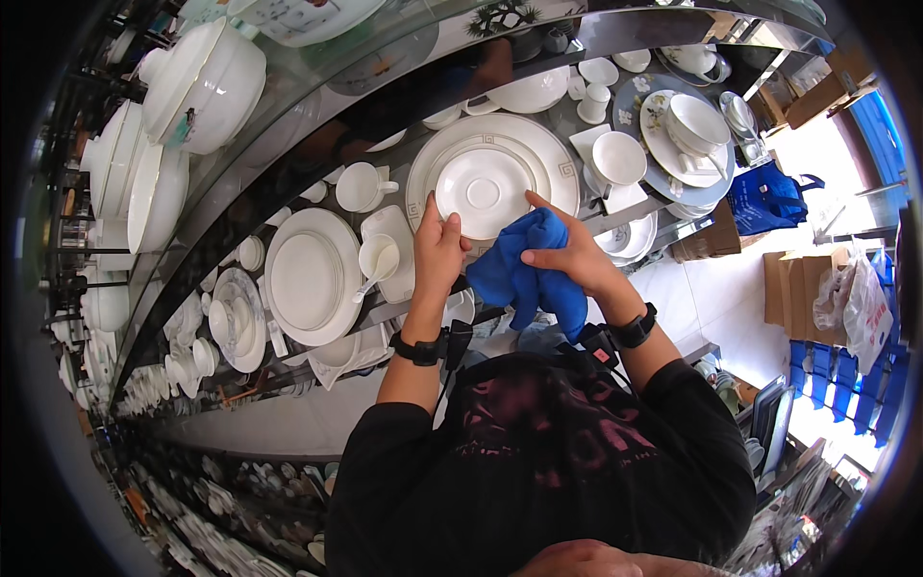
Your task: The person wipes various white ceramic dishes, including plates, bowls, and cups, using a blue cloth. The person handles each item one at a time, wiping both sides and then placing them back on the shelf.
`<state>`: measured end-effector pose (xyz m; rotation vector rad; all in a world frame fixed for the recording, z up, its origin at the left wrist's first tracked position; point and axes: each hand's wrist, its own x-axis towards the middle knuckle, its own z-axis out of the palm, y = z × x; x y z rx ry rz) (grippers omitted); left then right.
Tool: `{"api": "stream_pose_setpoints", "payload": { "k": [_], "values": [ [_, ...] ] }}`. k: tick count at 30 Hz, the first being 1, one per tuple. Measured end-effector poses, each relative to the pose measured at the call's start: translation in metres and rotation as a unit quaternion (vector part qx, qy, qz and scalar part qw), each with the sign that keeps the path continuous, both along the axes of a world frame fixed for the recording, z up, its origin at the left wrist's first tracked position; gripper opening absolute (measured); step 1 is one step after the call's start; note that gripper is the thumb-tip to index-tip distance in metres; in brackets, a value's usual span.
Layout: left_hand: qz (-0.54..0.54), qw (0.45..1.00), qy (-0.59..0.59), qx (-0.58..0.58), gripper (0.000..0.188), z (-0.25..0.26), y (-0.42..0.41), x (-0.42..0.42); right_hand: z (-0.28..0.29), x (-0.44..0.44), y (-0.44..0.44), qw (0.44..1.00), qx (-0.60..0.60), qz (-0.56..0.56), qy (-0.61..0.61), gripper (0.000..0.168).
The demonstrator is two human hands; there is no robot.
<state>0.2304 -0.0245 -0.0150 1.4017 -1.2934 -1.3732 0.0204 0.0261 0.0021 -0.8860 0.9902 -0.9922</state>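
Observation:
My left hand (440, 249) grips a white saucer (482, 192) by its left edge, with the thumb over the rim. In my right hand (573, 252) is a bunched blue cloth (530, 263), and that hand's index finger touches the saucer's right edge. The saucer has a ringed well at its middle. Behind it in the view lies a large white plate (562, 144) with a gold key pattern on its rim and smaller plates stacked on it. Whether the saucer rests on that stack or is lifted off it, I cannot tell.
Left of my hands stand a white cup (358, 186), a small bowl with a spoon (378, 258) and stacked plates (314, 278). To the right are another cup (619, 159) and a blue-grey plate (624, 108). Lidded tureens (209, 86) occupy the glass shelf above. Cardboard boxes (804, 288) stand at right.

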Motion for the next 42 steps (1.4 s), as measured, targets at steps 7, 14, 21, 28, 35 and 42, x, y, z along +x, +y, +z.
{"api": "stream_pose_setpoints", "payload": {
  "k": [7, 14, 21, 28, 35, 42],
  "values": [
    [0.012, 0.998, -0.049, -0.031, 0.041, -0.009, -0.005, -0.001, 0.005, -0.006, -0.011, 0.998, -0.001, 0.04, 0.044, 0.085],
    [0.045, 0.999, -0.019, -0.006, 0.046, -0.016, -0.004, 0.0, 0.0, -0.004, -0.011, 0.999, -0.025, 0.03, 0.023, 0.082],
    [0.037, 0.999, 0.01, -0.008, 0.048, -0.017, 0.012, 0.017, 0.0, -0.003, 0.001, 0.997, -0.008, -0.02, -0.073, 0.073],
    [-0.154, 0.977, 0.04, -0.142, 0.053, -0.019, 0.079, 0.081, 0.033, 0.034, 0.044, 0.991, 0.003, 0.038, -0.128, 0.083],
    [-0.118, 0.988, -0.097, -0.038, 0.035, -0.004, 0.131, 0.168, 0.039, 0.152, 0.069, 0.968, -0.128, 0.143, 0.164, 0.074],
    [-0.082, 0.937, 0.286, 0.185, 0.044, -0.025, 0.162, 0.263, 0.005, 0.29, 0.096, 0.894, -0.284, 0.13, 0.32, 0.103]
  ]
}}
